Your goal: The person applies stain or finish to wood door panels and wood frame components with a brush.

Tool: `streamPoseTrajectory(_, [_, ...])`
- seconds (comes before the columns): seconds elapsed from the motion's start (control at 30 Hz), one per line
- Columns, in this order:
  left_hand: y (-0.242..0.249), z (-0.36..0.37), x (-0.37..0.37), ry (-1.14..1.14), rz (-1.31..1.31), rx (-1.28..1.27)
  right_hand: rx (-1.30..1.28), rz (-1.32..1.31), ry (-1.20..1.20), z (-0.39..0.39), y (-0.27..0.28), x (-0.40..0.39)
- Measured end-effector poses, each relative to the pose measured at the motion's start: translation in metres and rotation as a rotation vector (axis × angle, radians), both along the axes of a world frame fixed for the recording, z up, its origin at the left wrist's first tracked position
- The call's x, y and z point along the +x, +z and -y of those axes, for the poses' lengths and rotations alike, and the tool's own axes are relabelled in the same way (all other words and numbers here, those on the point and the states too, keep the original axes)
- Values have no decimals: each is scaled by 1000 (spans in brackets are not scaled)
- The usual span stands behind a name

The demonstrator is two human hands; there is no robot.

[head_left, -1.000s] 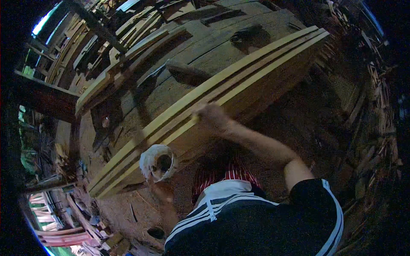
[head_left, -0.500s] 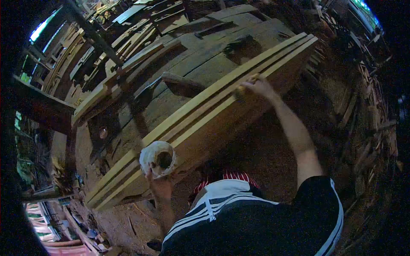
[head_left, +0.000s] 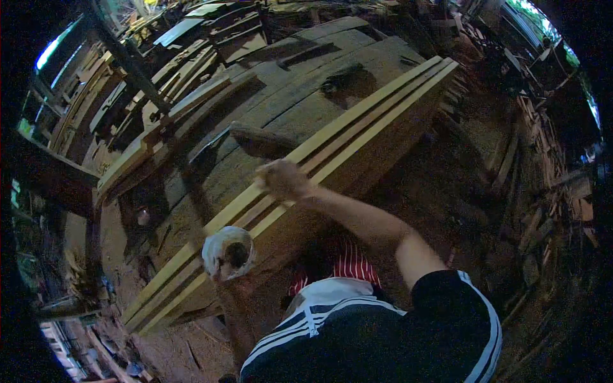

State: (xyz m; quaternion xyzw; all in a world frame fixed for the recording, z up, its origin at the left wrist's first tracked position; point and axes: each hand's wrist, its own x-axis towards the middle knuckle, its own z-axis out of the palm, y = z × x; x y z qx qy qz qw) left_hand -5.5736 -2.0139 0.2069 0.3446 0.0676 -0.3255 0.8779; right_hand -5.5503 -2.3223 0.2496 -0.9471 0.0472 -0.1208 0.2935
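A long wooden beam (head_left: 383, 118) with lighter strips and dark grooves along its top runs diagonally in front of me. My left hand (head_left: 233, 287) grips a white, rounded container (head_left: 214, 252) with a dark opening, at the beam's near left part. My right hand (head_left: 284, 182) is over the strips on top of the beam, a little beyond the container. Its fingers are closed and blurred by motion. Whatever they hold is mostly hidden; only a small yellowish bit shows at the fingers.
Behind the beam lies a broad worn plank surface (head_left: 287, 105) with a dark wooden block (head_left: 262, 140) on it. An upright post (head_left: 131, 64) stands at the left. Stacked boards (head_left: 185, 76) fill the back left, and scrap wood (head_left: 555, 172) lines the right.
My right hand has swept along the beam from its far right part toward the container, down and to the left. My left hand still holds the container. The whole view has shifted slightly.
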Motion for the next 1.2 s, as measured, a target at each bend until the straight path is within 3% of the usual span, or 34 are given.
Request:
streamPoseTrajectory(0.03, [-2, 3, 4, -2, 6, 23, 635, 117, 176, -21, -62, 35])
streamPoseTrajectory(0.1, [-6, 9, 4, -3, 16, 43, 781, 242, 259, -35, -83, 45])
streamPoseTrajectory(0.13, [-6, 13, 4, 3, 22, 56, 300, 224, 162, -42, -45, 35])
streamPoseTrajectory(0.27, [-6, 46, -7, 53, 24, 86, 164, 240, 94, -36, -66, 50])
streamPoseTrajectory(0.33, [-2, 70, -16, 78, 33, 100, 50, -191, 93, 5, -30, 47])
streamPoseTrajectory(0.37, [1, 86, -23, 87, 32, 111, -25, -165, 50, 37, -46, 46])
streamPoseTrajectory(0.43, [4, 117, -34, 102, 27, 126, 244, 84, 29, 108, -80, 33])
streamPoseTrajectory(0.47, [7, 133, -41, 110, 21, 129, 593, 302, 50, 148, -90, 19])
streamPoseTrajectory(0.5, [9, 148, -45, 117, 23, 134, 769, 127, 101, 191, -117, 25])
streamPoseTrajectory(0.53, [12, 163, -52, 124, 21, 140, 917, 1, -1, 233, -116, 15])
streamPoseTrajectory(0.63, [19, 207, -69, 131, 14, 154, 672, 150, -224, 317, -68, -39])
streamPoseTrajectory(0.67, [23, 219, -74, 132, 10, 157, 314, 89, -252, 366, -82, -42])
streamPoseTrajectory(0.73, [30, 242, -85, 124, 16, 166, 375, 76, -239, 415, -65, -70])
streamPoseTrajectory(0.8, [35, 259, -95, 116, 25, 187, 279, -77, -476, 458, -55, -91])
streamPoseTrajectory(0.93, [39, 279, -118, 195, -37, 286, 234, -70, -593, 481, -21, -123])
streamPoseTrajectory(0.97, [39, 279, -121, 213, -63, 316, 244, -74, -592, 490, -38, -123])
streamPoseTrajectory(1.07, [27, 275, -120, 202, -73, 218, -310, 435, -342, 496, -104, -110])
streamPoseTrajectory(1.13, [22, 275, -117, 167, -40, 177, -464, 480, -260, 459, -158, -98])
streamPoseTrajectory(1.17, [24, 275, -115, 150, -30, 164, -264, 569, -209, 439, -203, -90])
streamPoseTrajectory(1.2, [30, 280, -116, 168, 44, 278, -343, 440, -190, 401, -168, -101])
